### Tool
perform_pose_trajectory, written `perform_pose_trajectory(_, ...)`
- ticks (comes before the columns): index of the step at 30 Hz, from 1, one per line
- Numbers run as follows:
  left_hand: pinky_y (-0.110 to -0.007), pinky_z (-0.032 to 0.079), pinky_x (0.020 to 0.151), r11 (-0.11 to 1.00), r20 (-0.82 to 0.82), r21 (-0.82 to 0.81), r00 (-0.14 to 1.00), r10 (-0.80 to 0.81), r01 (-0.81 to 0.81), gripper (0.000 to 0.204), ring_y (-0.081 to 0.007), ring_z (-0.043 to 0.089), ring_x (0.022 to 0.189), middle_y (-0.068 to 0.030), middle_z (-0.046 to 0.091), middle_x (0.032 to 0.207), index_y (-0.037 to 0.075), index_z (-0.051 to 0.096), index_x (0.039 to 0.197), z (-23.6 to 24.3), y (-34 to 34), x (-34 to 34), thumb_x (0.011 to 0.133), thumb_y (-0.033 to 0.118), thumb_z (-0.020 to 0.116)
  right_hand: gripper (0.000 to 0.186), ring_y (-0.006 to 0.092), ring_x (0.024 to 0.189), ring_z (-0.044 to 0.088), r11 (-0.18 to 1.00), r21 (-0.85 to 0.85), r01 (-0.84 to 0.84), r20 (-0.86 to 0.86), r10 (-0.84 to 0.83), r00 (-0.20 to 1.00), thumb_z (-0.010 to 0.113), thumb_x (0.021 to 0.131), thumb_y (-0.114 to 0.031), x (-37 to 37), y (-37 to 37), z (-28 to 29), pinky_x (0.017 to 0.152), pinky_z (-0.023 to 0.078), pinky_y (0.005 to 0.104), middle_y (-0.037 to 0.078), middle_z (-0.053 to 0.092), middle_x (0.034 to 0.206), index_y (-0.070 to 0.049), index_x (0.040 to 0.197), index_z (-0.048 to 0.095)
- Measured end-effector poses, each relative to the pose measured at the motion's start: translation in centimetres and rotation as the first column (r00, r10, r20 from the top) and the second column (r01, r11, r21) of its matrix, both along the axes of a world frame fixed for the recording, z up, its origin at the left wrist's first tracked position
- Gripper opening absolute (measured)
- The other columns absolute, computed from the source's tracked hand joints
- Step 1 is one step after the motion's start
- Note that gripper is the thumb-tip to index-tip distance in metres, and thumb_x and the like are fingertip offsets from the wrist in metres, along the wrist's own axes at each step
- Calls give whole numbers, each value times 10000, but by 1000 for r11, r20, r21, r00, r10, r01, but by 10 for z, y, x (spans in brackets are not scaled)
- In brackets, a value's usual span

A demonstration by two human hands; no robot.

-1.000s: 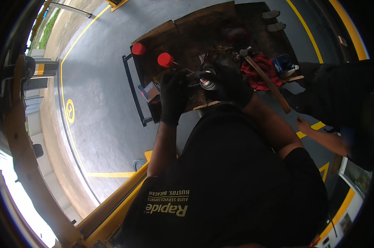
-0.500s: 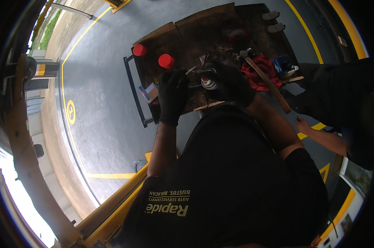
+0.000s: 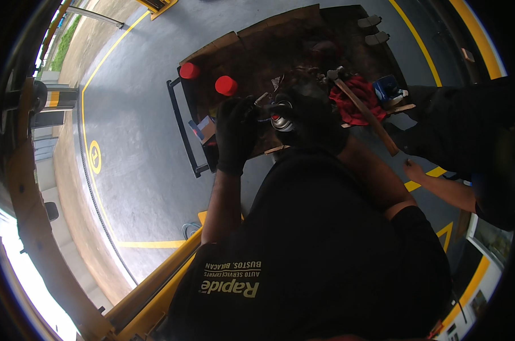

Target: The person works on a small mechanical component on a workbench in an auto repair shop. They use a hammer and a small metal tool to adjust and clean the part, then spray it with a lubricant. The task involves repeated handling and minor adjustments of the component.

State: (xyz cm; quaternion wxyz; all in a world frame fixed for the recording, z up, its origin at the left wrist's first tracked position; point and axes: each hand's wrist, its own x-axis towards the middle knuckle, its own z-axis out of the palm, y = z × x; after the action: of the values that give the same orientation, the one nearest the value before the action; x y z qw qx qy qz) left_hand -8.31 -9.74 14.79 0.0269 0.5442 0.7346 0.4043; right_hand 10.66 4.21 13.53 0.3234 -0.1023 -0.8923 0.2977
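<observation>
Both my hands wear black gloves over a dark worktop (image 3: 257, 57). My left hand (image 3: 235, 131) is closed on a small metal pin (image 3: 261, 99), whose light tip sticks out past the fingers. Beside it, my right hand (image 3: 317, 122) is wrapped round a spray can (image 3: 281, 120). The can's silvery top and red nozzle face up and sit close to the left hand's fingers; its body is mostly hidden. Beyond the left hand, a red cap (image 3: 226, 86) and another red cap (image 3: 189, 70) stand on the worktop.
A hammer (image 3: 365, 108) lies across a red cloth (image 3: 351, 99) at right, next to a blue box (image 3: 386, 88). Two brake pads (image 3: 376, 38) lie at the far right corner. An opened carton (image 3: 203, 129) is left of my hand. Another person's hand (image 3: 414, 170) hangs at right.
The spray can has tilted and come slightly nearer my left hand, with its top turned more toward me. The pin's tip now shows beside it. Both hands keep their hold.
</observation>
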Motion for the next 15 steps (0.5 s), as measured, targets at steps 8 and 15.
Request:
perform_pose_trajectory(8,-450,558,934,996,-16,-55,997,-70,69,237,-353,677,1089,-137,685,1119,63,767,1159,-6,-13,-15,922,66,756,608,369,1280,672,991,-34,126,-55,-128,990,871,812,-108,40,34,-12,1110,534,486,170,672,1374,-64,1381,659)
perform_pose_trajectory(15,-446,577,884,986,-164,-164,985,-52,24,215,-347,707,1067,-161,699,1137,56,748,1171,11,-9,-15,956,60,748,693,326,1309,664,957,-158,245,-113,-264,958,872,811,-38,70,50,-26,1093,547,454,169,661,1426,-52,1446,596)
